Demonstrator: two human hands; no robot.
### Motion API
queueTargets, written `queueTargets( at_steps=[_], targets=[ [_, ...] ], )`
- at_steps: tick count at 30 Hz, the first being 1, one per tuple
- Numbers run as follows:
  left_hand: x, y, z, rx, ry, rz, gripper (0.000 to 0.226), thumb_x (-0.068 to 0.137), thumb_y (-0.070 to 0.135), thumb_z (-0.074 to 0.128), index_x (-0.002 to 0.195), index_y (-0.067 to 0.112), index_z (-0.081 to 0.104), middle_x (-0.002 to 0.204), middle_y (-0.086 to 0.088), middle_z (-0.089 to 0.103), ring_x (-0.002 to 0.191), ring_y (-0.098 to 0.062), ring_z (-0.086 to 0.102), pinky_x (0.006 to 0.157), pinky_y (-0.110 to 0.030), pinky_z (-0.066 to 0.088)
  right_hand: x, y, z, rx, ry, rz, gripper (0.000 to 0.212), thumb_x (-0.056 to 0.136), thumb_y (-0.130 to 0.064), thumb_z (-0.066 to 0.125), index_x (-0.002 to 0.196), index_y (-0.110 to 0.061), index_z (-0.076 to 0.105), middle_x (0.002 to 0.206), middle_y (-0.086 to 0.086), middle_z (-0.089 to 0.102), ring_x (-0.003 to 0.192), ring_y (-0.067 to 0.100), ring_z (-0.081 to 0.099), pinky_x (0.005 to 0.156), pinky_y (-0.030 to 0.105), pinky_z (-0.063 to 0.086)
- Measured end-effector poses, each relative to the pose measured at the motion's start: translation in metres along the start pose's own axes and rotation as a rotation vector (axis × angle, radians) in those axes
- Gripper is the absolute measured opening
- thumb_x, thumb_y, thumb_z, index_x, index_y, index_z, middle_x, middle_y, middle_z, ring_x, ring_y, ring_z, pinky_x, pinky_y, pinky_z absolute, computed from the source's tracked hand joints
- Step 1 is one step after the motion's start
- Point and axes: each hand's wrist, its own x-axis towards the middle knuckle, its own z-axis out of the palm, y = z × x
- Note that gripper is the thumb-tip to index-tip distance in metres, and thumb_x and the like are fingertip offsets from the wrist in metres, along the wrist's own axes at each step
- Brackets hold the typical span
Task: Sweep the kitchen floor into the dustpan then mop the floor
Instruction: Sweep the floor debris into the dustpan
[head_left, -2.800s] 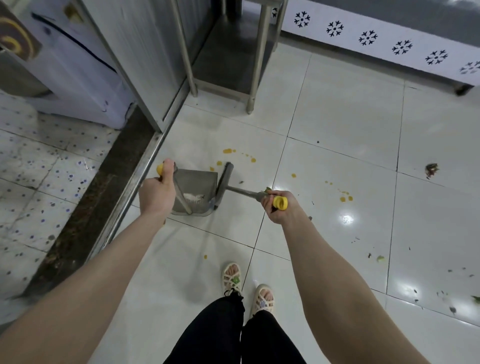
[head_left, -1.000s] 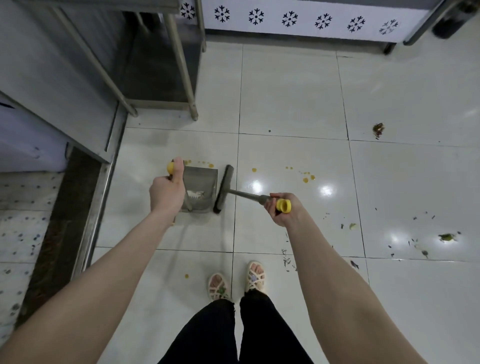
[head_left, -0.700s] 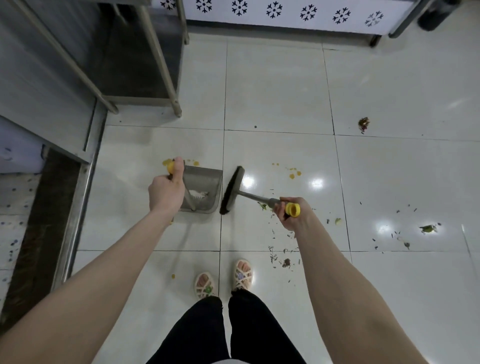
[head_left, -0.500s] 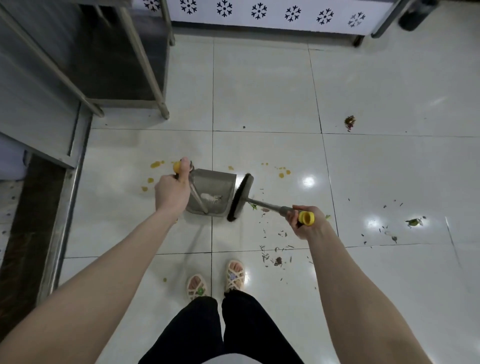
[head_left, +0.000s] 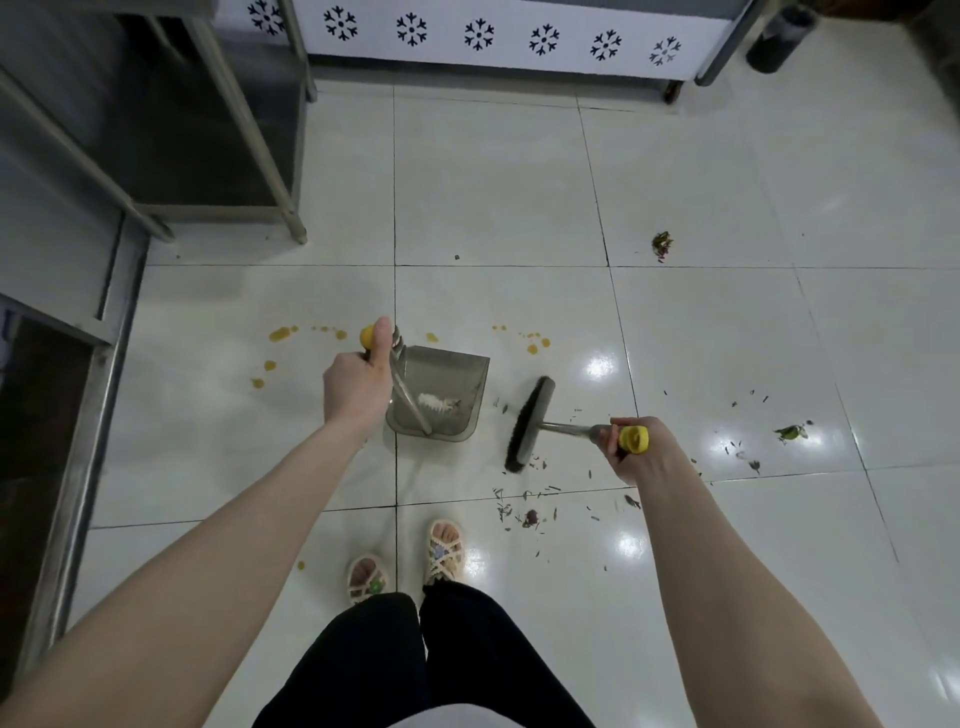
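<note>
From the head camera I see my left hand (head_left: 358, 387), fingers curled tight around the yellow-capped handle of the dustpan (head_left: 441, 397), which sits on the floor (head_left: 493, 197) holding a small pale clump of debris. My right hand (head_left: 636, 449) wraps closed around the broom (head_left: 530, 423) handle, its head just beside the pan's open edge. Scraps (head_left: 530, 517) lie near my sandals.

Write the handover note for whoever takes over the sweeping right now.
Left hand grips the dustpan handle; the pan sits on the floor, a little white debris inside.
Right hand grips the broom handle, with the head just right of the pan.
Left: dark scraps by the feet, green bits to the right, a clump farther off, yellow spots.
Mopping not started; no mop in view.
</note>
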Motion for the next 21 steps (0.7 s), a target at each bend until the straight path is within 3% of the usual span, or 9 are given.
queueTargets(
  at_steps=[3,9,14,18,21],
  targets=[
    [-0.011,-0.004,-0.003,-0.012,-0.002,0.004,0.074,0.085,0.077,0.032,0.058,0.009,0.041,0.056,-0.009,0.048,0.052,-0.025,0.046,0.058,-0.035,0.043,0.000,0.004,0.000,-0.083,-0.016,-0.023,0.016,0.087,0.001,0.054,0.103,0.001,0.052,0.078,0.016,0.054,0.030,0.020,0.053,0.030,0.017,0.045],
    [-0.032,-0.023,-0.023,0.011,0.047,0.008,0.075,0.086,0.077,0.031,0.055,0.008,0.043,0.056,-0.009,0.050,0.056,-0.027,0.050,0.061,-0.040,0.049,-0.017,0.023,-0.005,-0.058,-0.128,0.005,0.019,0.087,0.000,0.052,0.105,0.000,0.047,0.076,0.012,0.050,0.030,0.017,0.052,0.033,0.016,0.047],
    [-0.058,-0.046,-0.043,0.036,0.094,-0.002,0.074,0.089,0.072,0.033,0.060,0.005,0.047,0.060,-0.010,0.052,0.061,-0.031,0.055,0.069,-0.046,0.053,-0.035,0.059,-0.011,-0.098,-0.249,0.071,0.014,0.091,-0.003,0.051,0.090,0.010,0.054,0.061,0.010,0.050,0.029,0.013,0.050,0.034,0.014,0.046],
    [-0.081,-0.073,-0.065,0.039,0.157,-0.008,0.075,0.090,0.072,0.031,0.057,0.006,0.043,0.059,-0.012,0.051,0.060,-0.030,0.054,0.062,-0.040,0.047,-0.041,0.096,-0.009,-0.090,-0.324,0.116,0.015,0.092,-0.005,0.051,0.087,0.008,0.054,0.065,0.012,0.049,0.029,0.013,0.051,0.035,0.014,0.047],
    [-0.094,-0.094,-0.081,0.014,0.202,-0.028,0.078,0.087,0.076,0.029,0.057,0.006,0.048,0.062,-0.013,0.056,0.062,-0.031,0.057,0.065,-0.041,0.050,-0.039,0.123,-0.008,-0.109,-0.364,0.150,0.015,0.092,-0.006,0.051,0.090,0.009,0.053,0.070,0.013,0.048,0.030,0.014,0.051,0.035,0.013,0.047]
  ],
)
